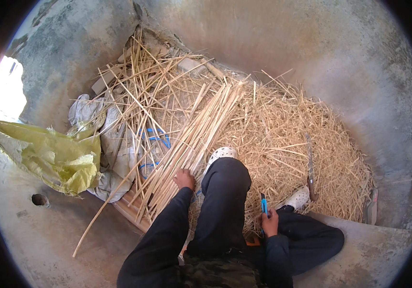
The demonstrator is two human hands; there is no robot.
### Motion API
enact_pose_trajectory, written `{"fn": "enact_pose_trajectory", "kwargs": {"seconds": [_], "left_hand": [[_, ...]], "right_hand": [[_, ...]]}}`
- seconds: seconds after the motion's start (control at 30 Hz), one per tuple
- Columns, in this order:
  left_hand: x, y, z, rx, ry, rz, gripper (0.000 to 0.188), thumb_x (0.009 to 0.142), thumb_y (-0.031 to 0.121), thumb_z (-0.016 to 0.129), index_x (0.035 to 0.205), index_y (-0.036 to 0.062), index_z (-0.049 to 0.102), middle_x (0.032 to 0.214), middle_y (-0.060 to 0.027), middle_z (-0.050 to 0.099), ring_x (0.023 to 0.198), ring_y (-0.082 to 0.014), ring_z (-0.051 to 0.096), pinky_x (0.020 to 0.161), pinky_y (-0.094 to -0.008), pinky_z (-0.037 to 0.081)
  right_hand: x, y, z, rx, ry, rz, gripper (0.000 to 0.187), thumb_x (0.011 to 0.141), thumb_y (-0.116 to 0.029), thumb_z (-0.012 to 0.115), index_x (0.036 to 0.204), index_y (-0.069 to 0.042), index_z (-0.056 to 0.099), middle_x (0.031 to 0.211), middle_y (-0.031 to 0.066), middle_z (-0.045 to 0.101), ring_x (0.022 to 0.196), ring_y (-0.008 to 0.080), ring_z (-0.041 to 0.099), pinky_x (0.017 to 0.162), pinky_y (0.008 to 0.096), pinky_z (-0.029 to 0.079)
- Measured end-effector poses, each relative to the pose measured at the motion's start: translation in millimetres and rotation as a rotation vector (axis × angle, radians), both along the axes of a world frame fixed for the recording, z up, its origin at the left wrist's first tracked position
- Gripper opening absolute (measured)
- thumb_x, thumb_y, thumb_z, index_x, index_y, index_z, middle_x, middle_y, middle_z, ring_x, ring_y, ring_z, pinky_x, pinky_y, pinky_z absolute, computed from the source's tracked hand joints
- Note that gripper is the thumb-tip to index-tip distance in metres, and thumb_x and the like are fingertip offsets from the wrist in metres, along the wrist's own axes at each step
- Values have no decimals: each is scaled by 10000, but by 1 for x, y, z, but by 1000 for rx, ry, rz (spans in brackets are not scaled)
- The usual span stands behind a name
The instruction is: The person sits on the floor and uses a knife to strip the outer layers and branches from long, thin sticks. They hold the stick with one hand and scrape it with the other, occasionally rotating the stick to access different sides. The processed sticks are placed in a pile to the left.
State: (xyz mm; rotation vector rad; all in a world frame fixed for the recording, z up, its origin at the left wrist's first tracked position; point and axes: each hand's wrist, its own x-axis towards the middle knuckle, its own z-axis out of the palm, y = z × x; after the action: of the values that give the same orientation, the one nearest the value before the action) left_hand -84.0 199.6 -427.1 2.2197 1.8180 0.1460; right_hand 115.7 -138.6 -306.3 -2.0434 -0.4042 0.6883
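A long bundle of pale bamboo strips (199, 127) lies slantwise to the left of my raised knee. At its near right edge, my left hand (185, 179) has its fingers curled against the strips, the fingertips partly hidden among them. My right hand (270, 223) is closed around a blue snap-off utility knife (264, 205), whose dark blade points away from me. Beneath the knife spreads a thick heap of thin bamboo shavings (282, 125). A long-bladed knife with a brown handle (311, 168) rests on this heap, beside my right shoe.
Loose strips (141, 81) lie scattered at the back left, with blue strapping (158, 137) among them. A yellow-green woven sack (47, 151) and pale cloth (86, 110) are at the left. My white clogs (224, 152) stand in the shavings. A concrete wall (302, 43) bounds the far side.
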Motion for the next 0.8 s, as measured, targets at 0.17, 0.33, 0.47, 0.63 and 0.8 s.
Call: {"fn": "enact_pose_trajectory", "kwargs": {"seconds": [0.17,0.33,0.47,0.63,0.8], "left_hand": [[-32,19,-1,-166,-484,58,50,845,107,595,872,76,566,790,-97,620,712,-264,625,631,-434,485],[-34,28,71,-295,-748,71,258,874,95,634,1095,38,514,802,-119,588,532,-209,621,431,-341,493],[-39,27,164,-334,-798,34,464,857,100,681,1257,54,452,984,-140,571,501,-177,611,372,-302,459],[-27,16,249,-585,-1004,-112,256,922,132,621,1114,-13,533,816,-68,630,466,-110,559,403,-224,427],[7,-19,319,-791,-1102,-248,237,975,212,553,1048,-12,583,741,-23,632,526,-61,562,444,-181,388]], "right_hand": [[-2,7,7,-24,103,-25,78,810,-22,571,883,3,559,661,61,587,555,132,557,521,293,436],[0,-2,-13,-26,56,-19,94,795,-29,589,876,12,562,674,86,584,613,164,565,595,321,450],[-1,1,-14,-23,68,-9,100,797,-34,592,882,10,566,708,93,592,650,172,568,625,330,451],[-1,10,4,-20,101,-21,97,804,-43,592,886,4,569,698,61,563,647,151,548,611,313,432],[9,36,72,174,175,-48,84,852,-83,622,877,-16,577,652,-10,515,589,72,498,535,249,385]]}}
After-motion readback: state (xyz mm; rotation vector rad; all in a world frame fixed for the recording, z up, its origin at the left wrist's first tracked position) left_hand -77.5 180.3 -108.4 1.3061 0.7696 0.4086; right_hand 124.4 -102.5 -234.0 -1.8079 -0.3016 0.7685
